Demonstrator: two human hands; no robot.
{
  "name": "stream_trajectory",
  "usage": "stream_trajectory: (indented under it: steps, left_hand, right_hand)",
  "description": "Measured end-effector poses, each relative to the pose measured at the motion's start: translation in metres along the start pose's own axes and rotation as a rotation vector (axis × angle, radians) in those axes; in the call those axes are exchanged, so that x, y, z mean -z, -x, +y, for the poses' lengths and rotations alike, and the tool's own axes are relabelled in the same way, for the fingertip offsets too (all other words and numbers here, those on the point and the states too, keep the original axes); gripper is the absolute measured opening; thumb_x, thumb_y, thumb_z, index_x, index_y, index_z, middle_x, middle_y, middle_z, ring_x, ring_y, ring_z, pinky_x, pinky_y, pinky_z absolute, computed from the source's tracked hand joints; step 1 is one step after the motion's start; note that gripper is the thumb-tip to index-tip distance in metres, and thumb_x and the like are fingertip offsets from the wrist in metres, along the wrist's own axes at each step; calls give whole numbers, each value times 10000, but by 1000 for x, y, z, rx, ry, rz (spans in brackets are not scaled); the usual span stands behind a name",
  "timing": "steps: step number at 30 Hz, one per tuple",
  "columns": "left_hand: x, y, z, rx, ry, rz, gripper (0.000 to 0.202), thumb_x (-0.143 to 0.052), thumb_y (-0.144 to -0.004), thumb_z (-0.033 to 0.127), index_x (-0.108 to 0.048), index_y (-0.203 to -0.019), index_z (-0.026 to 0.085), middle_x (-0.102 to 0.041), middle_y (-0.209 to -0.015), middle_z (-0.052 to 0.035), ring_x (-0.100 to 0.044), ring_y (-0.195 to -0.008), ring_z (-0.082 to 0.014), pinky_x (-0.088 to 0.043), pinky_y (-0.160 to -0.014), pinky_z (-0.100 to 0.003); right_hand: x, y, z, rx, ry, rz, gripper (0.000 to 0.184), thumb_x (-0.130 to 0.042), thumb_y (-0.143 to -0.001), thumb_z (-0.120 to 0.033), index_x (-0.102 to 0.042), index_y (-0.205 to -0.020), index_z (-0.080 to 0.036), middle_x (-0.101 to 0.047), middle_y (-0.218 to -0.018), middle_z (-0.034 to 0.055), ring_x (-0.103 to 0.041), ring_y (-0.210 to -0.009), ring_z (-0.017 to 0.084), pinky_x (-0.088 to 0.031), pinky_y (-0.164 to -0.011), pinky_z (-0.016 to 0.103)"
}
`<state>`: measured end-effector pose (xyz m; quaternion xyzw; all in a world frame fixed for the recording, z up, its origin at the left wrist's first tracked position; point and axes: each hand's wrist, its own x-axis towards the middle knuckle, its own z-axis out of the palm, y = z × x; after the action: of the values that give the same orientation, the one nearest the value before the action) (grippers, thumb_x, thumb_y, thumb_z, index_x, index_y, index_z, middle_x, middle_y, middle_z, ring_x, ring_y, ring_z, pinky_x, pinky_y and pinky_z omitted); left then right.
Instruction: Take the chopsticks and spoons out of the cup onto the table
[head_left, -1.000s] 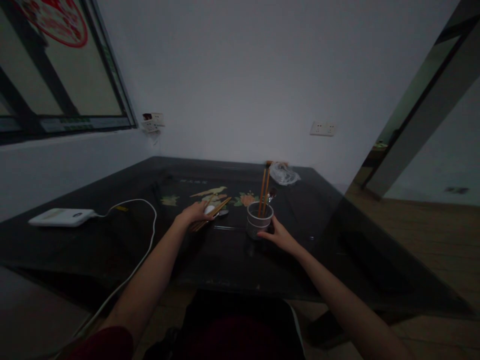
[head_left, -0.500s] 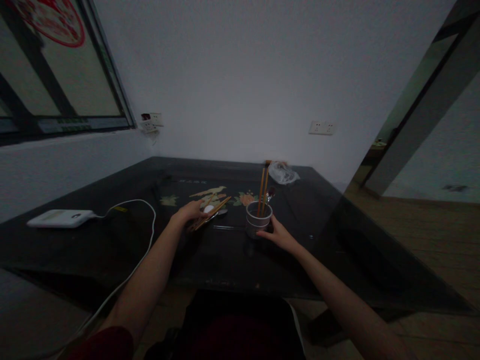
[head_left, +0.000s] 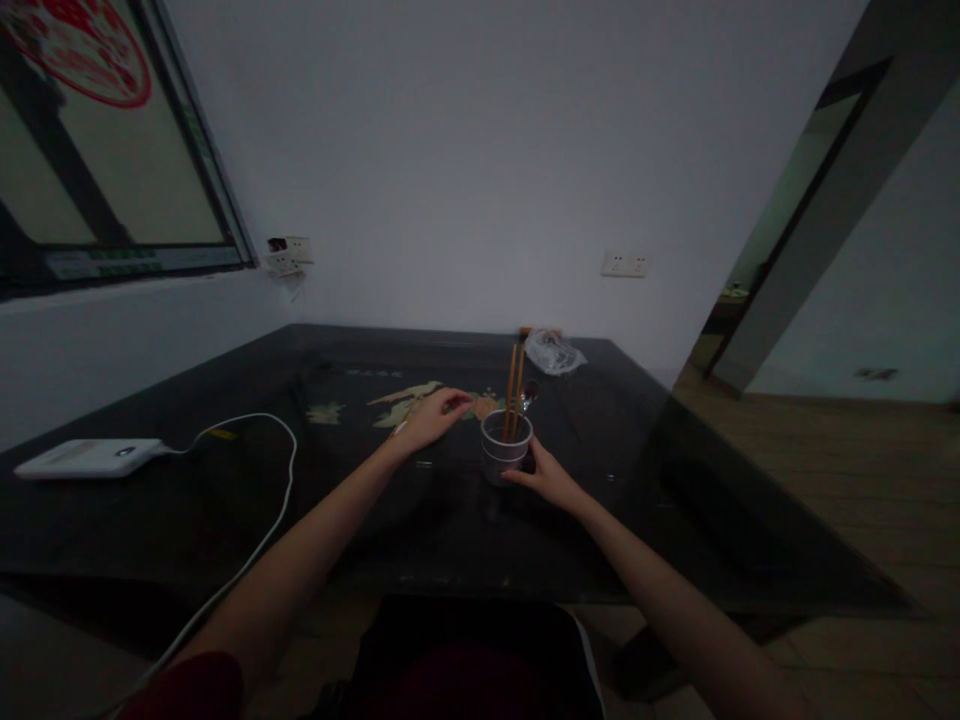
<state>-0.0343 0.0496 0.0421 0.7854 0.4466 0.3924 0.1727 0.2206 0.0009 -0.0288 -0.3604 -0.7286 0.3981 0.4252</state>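
Observation:
My right hand (head_left: 551, 478) wraps round the right side of an upright grey utensil cup (head_left: 504, 462) with a pale rim. Two wooden chopsticks (head_left: 514, 385) stand in the cup. A shiny spoon (head_left: 529, 392) rises at its back right. Just left of the cup, my left hand (head_left: 431, 418) reaches over the table's painted flowers, its thumb and fingers drawn together towards the cup. What they hold, if anything, does not show. A small white item (head_left: 400, 428) peeks out beside the left wrist. The bundle of chopsticks and spoons from earlier is not visible.
The dark glossy table (head_left: 450, 540) meets the wall. Behind the cup lies a crumpled clear plastic bag (head_left: 553, 352). A white power bank (head_left: 94, 458) sits at the left, its white cable (head_left: 291, 470) looping beside my left arm. A dark flat shape (head_left: 720, 515) lies right.
My left hand has moved right, closer to the cup, and the chopsticks and spoons seen at it have gone from sight. My right hand stays on the cup. The view has shifted slightly.

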Motion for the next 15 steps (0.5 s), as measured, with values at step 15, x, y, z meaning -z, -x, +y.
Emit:
stream_trajectory:
  steps: [15]
  left_hand:
    - [-63, -44, 74, 104, -27, -348, 393, -604, -731, 469, -678, -910, 127, -709, -881, -95, -653, -795, -235, -486, -700, -298]
  right_hand:
    - [-2, 0, -2, 59, 36, 12, 874, -751, -676, -349, -284, -1403, -220, -466, -1363, 121, -439, -1258, 259, -308, -1075, 455]
